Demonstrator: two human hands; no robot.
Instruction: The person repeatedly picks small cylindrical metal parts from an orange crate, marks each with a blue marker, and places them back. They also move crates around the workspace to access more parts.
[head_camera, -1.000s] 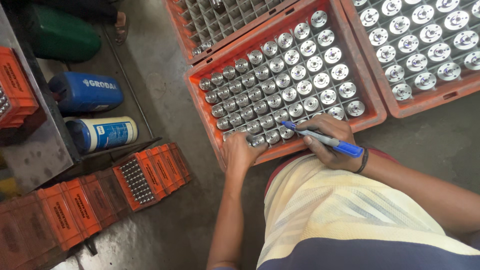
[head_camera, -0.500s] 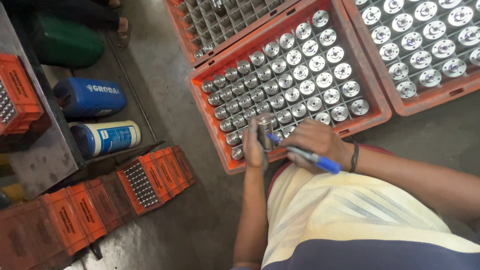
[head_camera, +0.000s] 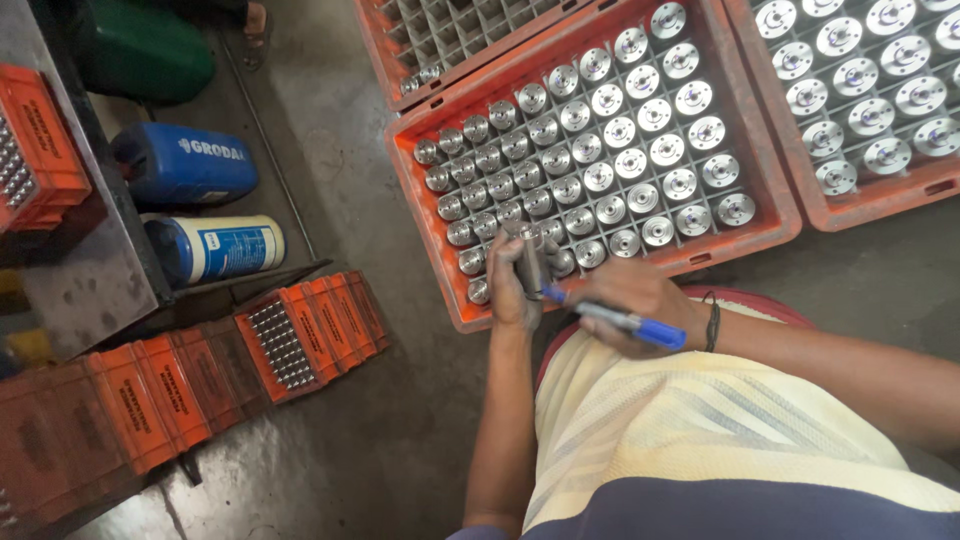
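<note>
**Hands at the Centre Crate: Marking a Metal Part**

The left hand (head_camera: 512, 285) is closed around one grey metal part (head_camera: 529, 262), held upright just over the near edge of the orange crate (head_camera: 425, 235). The right hand (head_camera: 632, 305) is closed on a blue marker pen (head_camera: 620, 320), gripped along the barrel, with the tip pointed at the side of the held part, at or very near its surface. Contact cannot be confirmed at this resolution.

Landmark: the orange crate, divided into cells.

- Inside the crate: rows of round metal parts (head_camera: 610, 150) stand upright, one per cell.
- Beyond the crate's far left corner: a second crate (head_camera: 372, 30) with mostly empty cells.
- To the right of the crate: a third crate (head_camera: 800, 200), also filled with round parts.
- Well to the left of the crate: a blue canister (head_camera: 185, 165) and a white-and-blue canister (head_camera: 215, 250) lie on their sides, with a row of small orange boxes (head_camera: 300, 330) nearer the person.

Step in hand, as judged: one part is lifted out of the crate and presented to the pen for marking.

Next move, as judged: it calls for a steady left grip, light pen pressure on the curved metal surface, and an open cell kept free for the part.
</note>
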